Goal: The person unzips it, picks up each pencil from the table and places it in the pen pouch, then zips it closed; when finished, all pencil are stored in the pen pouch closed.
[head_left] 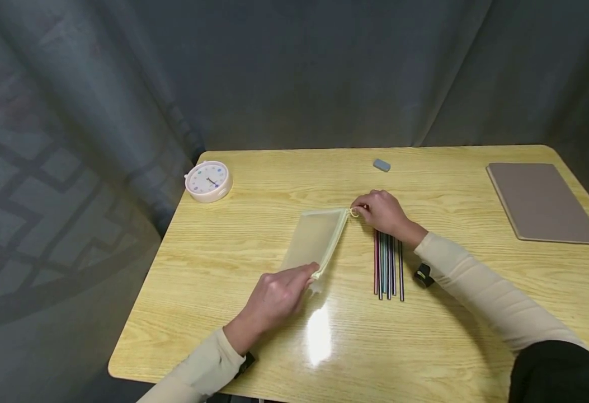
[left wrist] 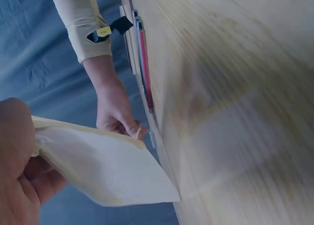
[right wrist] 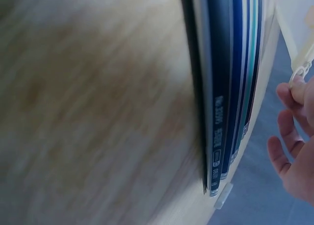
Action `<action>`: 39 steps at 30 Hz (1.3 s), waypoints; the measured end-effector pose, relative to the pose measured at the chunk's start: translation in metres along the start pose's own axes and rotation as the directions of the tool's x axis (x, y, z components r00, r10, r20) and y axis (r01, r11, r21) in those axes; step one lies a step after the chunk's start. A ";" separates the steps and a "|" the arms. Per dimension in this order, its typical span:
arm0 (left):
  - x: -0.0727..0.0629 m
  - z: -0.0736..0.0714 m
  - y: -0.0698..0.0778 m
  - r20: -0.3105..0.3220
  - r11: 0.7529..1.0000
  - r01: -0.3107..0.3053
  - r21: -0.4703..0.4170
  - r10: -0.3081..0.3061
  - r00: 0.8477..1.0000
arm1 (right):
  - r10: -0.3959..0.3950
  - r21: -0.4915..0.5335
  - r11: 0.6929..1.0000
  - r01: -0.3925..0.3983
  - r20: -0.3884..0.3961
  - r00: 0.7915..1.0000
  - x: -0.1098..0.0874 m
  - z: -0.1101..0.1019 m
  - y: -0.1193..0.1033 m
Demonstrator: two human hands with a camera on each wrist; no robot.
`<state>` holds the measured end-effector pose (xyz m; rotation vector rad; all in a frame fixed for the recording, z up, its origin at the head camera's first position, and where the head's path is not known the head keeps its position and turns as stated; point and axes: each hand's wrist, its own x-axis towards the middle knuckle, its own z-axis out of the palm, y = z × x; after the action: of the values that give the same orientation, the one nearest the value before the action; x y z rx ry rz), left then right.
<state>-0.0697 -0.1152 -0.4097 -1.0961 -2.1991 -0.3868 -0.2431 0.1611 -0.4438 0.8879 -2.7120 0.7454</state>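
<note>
A pale yellow translucent pouch (head_left: 311,238) slants between the two hands, its banded edge running from one to the other. My left hand (head_left: 279,291) grips the near end of that edge, thumb on top. At the far end, my right hand (head_left: 382,212) pinches a thin cord loop (right wrist: 300,70) tied to the pouch corner, with the other fingers loosely bent in the right wrist view. Below the right wrist, several colored pencils (head_left: 389,271) lie side by side on the table, their far ends hidden by the hand. From the left wrist, the pouch's broad side (left wrist: 108,161) looks flat.
A round white clock (head_left: 208,182) sits at the table's back left. Behind the right hand lies a small blue-grey eraser (head_left: 382,165). A brown notebook (head_left: 546,202) occupies the right side. Grey curtains (head_left: 324,73) hang beyond the wooden table (head_left: 254,179).
</note>
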 end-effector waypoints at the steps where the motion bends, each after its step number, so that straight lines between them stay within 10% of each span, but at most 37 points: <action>1: -0.001 0.000 0.000 0.004 1.000 0.001 -0.010 -0.001 1.000 | 0.007 0.003 1.000 -0.007 -0.003 1.000 -0.001 0.000 0.000; 21: -0.012 0.008 -0.008 0.115 0.988 0.129 -0.083 -0.119 0.986 | 0.083 0.062 0.995 -0.079 -0.064 0.995 0.000 -0.007 -0.013; 29: -0.002 0.012 -0.010 0.164 0.956 0.294 -0.024 -0.286 0.944 | 0.090 0.062 0.994 -0.085 -0.076 0.993 0.001 -0.008 -0.019; 34: 0.024 0.024 -0.010 0.269 0.870 0.482 0.109 -0.492 0.828 | 0.084 0.052 0.995 -0.080 -0.083 0.993 0.002 -0.010 -0.022; 39: 0.056 0.043 -0.006 0.501 0.732 0.628 0.265 -0.661 0.559 | 0.092 0.062 0.994 -0.087 -0.082 0.992 0.001 -0.010 -0.025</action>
<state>-0.1167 -0.0629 -0.4049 -0.3064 -3.1225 -0.3175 -0.2291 0.1482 -0.4247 0.7326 -2.6828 0.8643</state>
